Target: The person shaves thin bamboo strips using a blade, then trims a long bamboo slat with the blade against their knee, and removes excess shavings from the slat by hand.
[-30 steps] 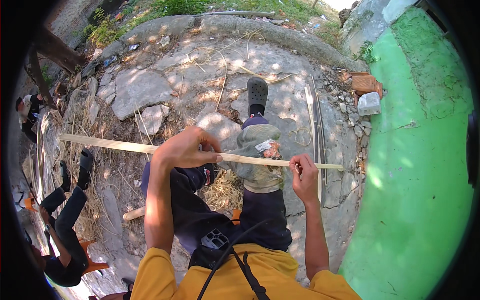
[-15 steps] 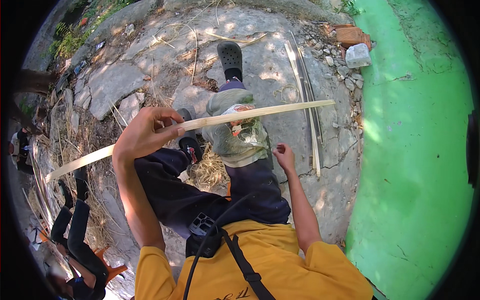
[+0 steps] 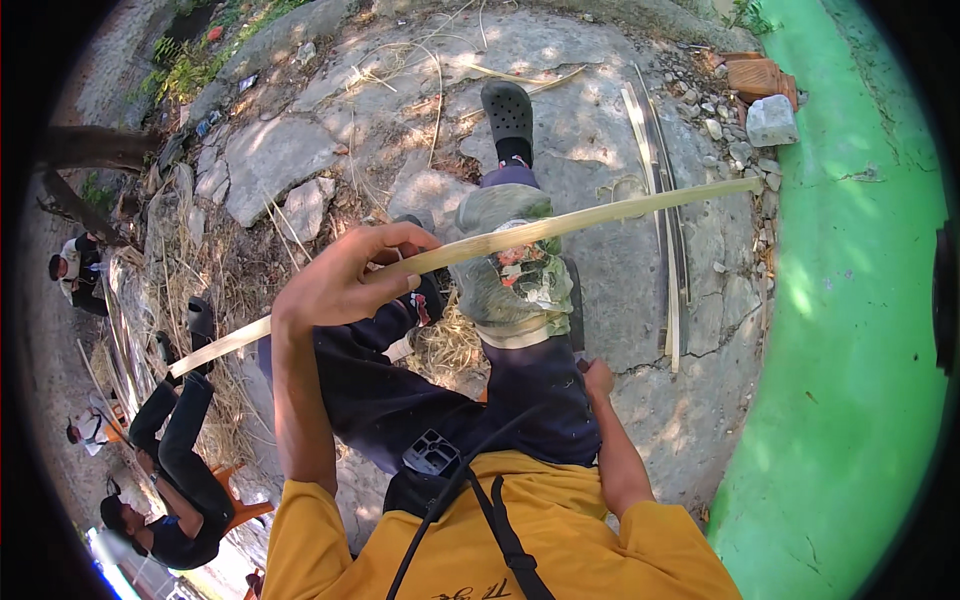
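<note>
A long pale bamboo strip [image 3: 640, 207] slants across in front of me, its right end higher and farther out. My left hand [image 3: 355, 275] pinches it left of its middle, between thumb and fingers. Beneath the strip, a grey-green padded wrap [image 3: 490, 295] with torn plastic covers my right lower leg. Close along the right side of that leg is a dark, broad-bladed knife [image 3: 576, 308]. My right hand [image 3: 597, 380] is closed at the knife's handle end, its fingers partly hidden by my thigh.
Several long thin strips [image 3: 660, 220] lie on the cracked concrete at right, beside a green wall or surface [image 3: 850, 300]. A white block [image 3: 772, 121] and bricks [image 3: 760, 78] sit beyond. Shavings [image 3: 450, 335] lie between my legs. Seated people [image 3: 175, 500] are at left.
My right hand has dropped from beside the wrapped leg to the knife's handle and closed there. The left hand still holds the bamboo strip. The whole view has shifted.
</note>
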The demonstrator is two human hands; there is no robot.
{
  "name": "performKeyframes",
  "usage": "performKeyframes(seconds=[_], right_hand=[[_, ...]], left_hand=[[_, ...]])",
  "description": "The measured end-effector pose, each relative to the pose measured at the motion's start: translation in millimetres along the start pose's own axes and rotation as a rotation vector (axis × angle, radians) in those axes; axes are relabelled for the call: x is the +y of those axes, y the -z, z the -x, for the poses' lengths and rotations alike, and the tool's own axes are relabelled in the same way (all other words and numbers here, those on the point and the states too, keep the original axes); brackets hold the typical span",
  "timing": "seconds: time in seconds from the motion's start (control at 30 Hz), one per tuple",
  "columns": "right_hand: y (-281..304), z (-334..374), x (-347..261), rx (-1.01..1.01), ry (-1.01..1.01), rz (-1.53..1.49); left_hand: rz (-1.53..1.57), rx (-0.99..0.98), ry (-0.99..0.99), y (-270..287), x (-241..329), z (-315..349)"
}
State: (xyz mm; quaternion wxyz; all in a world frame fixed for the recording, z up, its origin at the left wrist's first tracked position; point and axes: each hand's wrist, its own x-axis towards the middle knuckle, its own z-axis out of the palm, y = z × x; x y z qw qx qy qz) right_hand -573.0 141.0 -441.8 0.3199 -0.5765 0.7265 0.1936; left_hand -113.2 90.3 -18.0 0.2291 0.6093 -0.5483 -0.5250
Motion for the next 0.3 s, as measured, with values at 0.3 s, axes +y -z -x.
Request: performKeyframes(seconds=[0.3], right_hand=[[11, -3, -17, -0.031, 0.146, 0.075]], left_hand=[[0.427, -0.082, 0.061, -37, -7, -8]])
